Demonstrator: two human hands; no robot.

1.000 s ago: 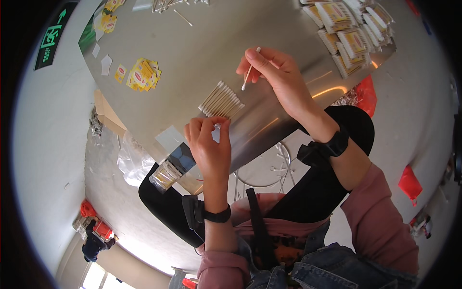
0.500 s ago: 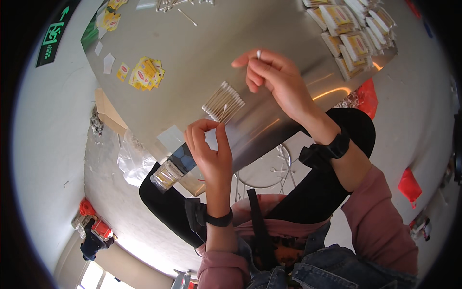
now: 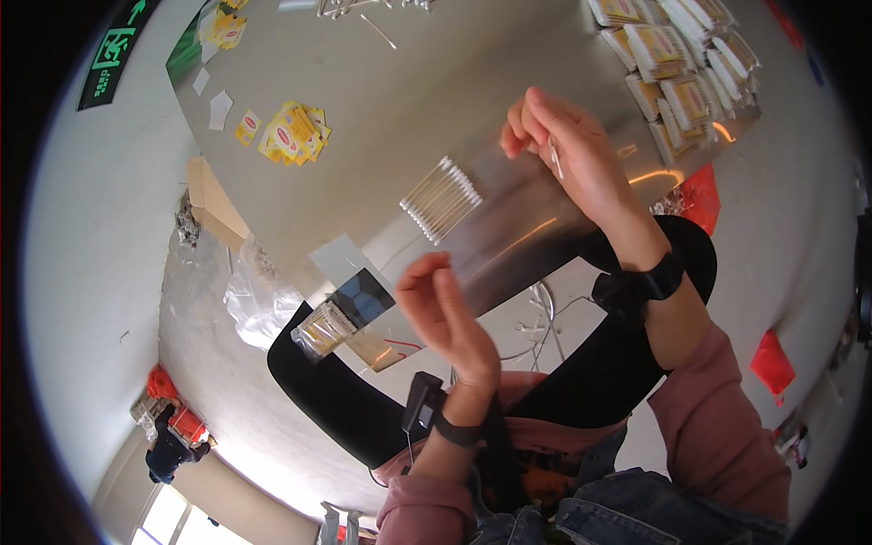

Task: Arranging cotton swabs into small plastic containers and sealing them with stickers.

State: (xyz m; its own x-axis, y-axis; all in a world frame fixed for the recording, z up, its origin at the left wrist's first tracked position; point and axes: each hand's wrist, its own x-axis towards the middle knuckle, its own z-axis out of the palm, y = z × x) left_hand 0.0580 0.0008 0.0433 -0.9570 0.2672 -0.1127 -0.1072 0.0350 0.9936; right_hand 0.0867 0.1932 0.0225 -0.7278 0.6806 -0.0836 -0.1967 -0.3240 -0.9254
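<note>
- The right hand [image 3: 568, 150] is raised over the shiny metal table [image 3: 509, 82], its fingers curled in and pinching a single cotton swab [image 3: 554, 156] that stands nearly upright between thumb and fingertips.
- The left hand [image 3: 445, 313] hangs above the near edge of the table with its fingers loosely bent and narrow; it looks empty, though it is blurred, so I cannot tell for sure.
- A neat row of cotton swabs [image 3: 442, 200] lies flat on the table between the two hands, side by side with their white tips lined up, apart from both hands.
- Near the table's near-left corner lies a clear plastic packet [image 3: 325, 329] with a bundle of swabs inside it, just beside a dark square patch [image 3: 361, 298] on the table surface.
- At the far right of the table lies a spread of small flat packets [image 3: 677, 54], yellow and white, stacked in overlapping rows; they seem to hold swabs, but they are too small to be certain.
- At the far left of the table lies a loose heap of yellow labels [image 3: 292, 136], with a few white paper slips [image 3: 218, 109] beyond it.
- A few loose swabs [image 3: 377, 27] lie at the far edge of the table.
- Below the table's left edge, crumpled clear plastic bags [image 3: 259, 300] lie on the floor beside a piece of brown cardboard [image 3: 213, 195].
- Both wrists wear dark bands, and both sleeves are pink.
</note>
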